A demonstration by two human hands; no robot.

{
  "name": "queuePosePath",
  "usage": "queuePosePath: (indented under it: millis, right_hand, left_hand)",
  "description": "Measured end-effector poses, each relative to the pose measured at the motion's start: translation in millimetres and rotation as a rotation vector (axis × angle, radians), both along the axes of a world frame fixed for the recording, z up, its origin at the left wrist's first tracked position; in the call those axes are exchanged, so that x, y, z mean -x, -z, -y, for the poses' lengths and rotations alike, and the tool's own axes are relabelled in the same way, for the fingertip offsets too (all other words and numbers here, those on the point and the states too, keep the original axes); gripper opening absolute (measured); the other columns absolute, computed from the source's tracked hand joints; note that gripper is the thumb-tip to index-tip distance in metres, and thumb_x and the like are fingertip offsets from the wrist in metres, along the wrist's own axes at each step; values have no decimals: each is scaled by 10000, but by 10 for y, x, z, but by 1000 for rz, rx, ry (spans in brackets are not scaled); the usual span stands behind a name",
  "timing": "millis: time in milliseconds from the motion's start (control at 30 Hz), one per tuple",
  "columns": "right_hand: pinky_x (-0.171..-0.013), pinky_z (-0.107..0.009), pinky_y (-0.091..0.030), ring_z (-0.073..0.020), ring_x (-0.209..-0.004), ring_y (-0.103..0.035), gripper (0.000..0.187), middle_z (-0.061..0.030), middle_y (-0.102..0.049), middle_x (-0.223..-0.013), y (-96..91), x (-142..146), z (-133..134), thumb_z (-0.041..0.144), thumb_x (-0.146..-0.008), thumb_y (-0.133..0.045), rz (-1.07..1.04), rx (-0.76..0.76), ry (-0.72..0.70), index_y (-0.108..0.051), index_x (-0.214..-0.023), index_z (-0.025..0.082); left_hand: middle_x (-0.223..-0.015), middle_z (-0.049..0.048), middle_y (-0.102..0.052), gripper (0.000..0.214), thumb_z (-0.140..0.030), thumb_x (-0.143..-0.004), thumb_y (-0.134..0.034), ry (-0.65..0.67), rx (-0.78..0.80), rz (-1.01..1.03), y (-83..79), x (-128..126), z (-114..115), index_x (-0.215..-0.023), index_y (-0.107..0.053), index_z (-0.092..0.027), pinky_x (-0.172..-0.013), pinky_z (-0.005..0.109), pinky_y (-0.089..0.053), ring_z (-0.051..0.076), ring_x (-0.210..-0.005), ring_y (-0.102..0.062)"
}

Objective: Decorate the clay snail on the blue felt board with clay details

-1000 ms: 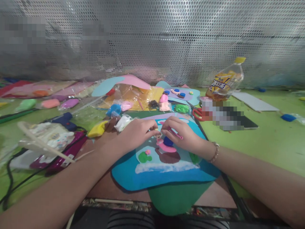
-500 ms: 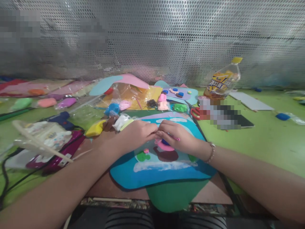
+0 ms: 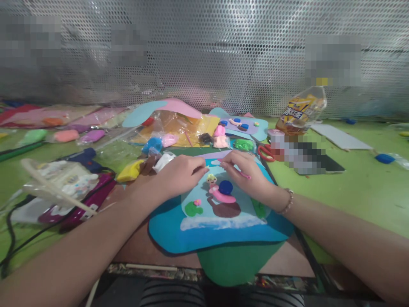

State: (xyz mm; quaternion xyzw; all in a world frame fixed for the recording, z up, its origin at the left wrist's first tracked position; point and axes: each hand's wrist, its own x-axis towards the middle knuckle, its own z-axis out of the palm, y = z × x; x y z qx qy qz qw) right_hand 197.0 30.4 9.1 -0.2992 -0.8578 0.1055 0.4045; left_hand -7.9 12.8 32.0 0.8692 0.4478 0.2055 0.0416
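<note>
A blue foam sheet [image 3: 179, 238] with a pale panel lies before me and carries a clay snail. The snail has a pink body [image 3: 223, 196], a dark blue shell [image 3: 226, 187] and a small head with yellowish trim [image 3: 211, 180], above a brown patch [image 3: 227, 209]. My left hand [image 3: 183, 175] is closed in a pinch above the panel's left side; a tiny pale bit shows at its fingertips, too small to name. Opposite it, my right hand [image 3: 246, 172] is closed around a thin pink stick [image 3: 245, 175], whose end pokes out past the fingers.
Bagged clay lies behind, including yellow [image 3: 129, 171], white [image 3: 164, 161] and green [image 3: 244, 144] lumps. Red-handled scissors [image 3: 266, 152], a tilted drink bottle [image 3: 302, 111] and a tablet-like slab [image 3: 330, 164] are at right. A glue gun [image 3: 81, 158] and cords lie left.
My hands were together over the snail's head and have moved apart, uncovering the head and shell. The pink stick stays in my right hand. The view has shifted slightly.
</note>
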Motion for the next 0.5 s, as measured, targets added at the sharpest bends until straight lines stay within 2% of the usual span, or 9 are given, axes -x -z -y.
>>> queuePosePath:
  millis: [100, 300, 500]
  right_hand:
    - [-665, -283, -441, -151, -735, -549, 92, -28, -596, -800, 37, -16, -59, 181, -866, -486, -4, 35, -10, -550, -802, 195]
    - [-695, -275, -450, -152, -794, -571, 150, -51, -612, -857, 65, 5, -42, 143, -876, -449, 141, 77, -136, -593, -859, 184]
    - [-639, -250, -423, -133, -712, -543, 143, -15, -600, -776, 39, 17, -32, 98, -843, -463, 150, 157, -124, -559, -783, 186]
  left_hand:
    - [-730, 11, -641, 151, -244, -868, -472, -97, -36, 13, 4, 5, -32, -830, -602, -178, -584, 256, -393, 148, -643, -580]
    - [-1047, 74, -647, 221, -170, -868, -431, -59, -33, 11, 34, -10, -42, -1024, -586, -147, -824, 343, -442, 215, -968, -590]
    - [-962, 57, -663, 228, -131, -852, -414, -3, -6, -17, 22, -24, -10, -934, -624, -168, -771, 324, -453, 201, -902, -604]
